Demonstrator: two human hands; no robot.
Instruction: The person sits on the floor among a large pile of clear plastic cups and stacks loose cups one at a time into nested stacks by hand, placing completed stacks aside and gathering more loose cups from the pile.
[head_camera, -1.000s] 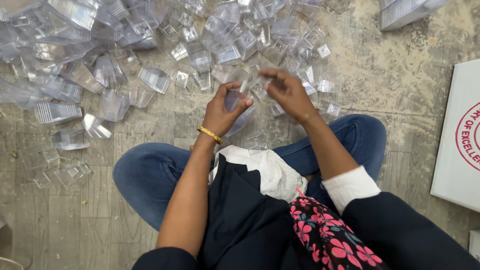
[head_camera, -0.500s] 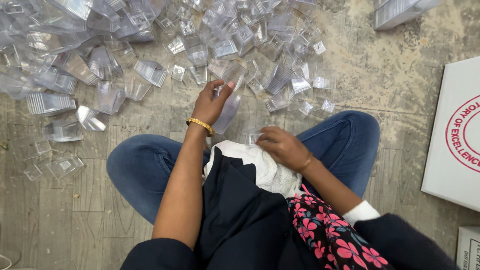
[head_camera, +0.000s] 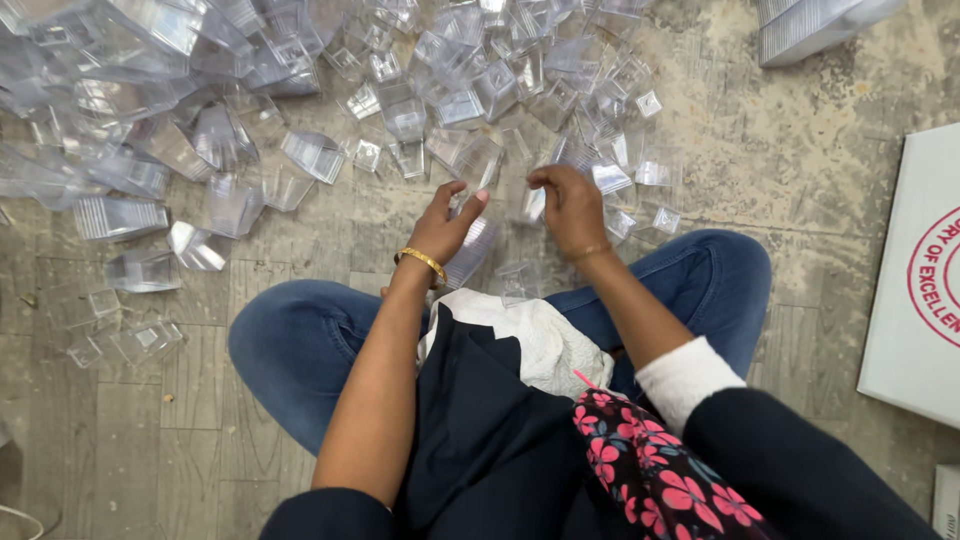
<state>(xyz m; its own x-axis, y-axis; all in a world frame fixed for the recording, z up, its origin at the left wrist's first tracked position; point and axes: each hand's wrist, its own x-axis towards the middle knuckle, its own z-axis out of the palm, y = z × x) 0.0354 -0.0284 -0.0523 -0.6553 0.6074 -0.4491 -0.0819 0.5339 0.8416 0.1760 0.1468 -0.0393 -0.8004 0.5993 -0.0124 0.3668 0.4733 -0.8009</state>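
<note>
The right hand (head_camera: 572, 208) is coming back up from the lap to the clear cups (head_camera: 470, 90), fingers curling over one; the left hand (head_camera: 440, 228) is still gripping a stack of cups (head_camera: 468, 255).

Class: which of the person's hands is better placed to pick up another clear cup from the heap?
Probably right: the right hand reaches over the loose clear cups, while the left hand already holds a cup stack.
</note>
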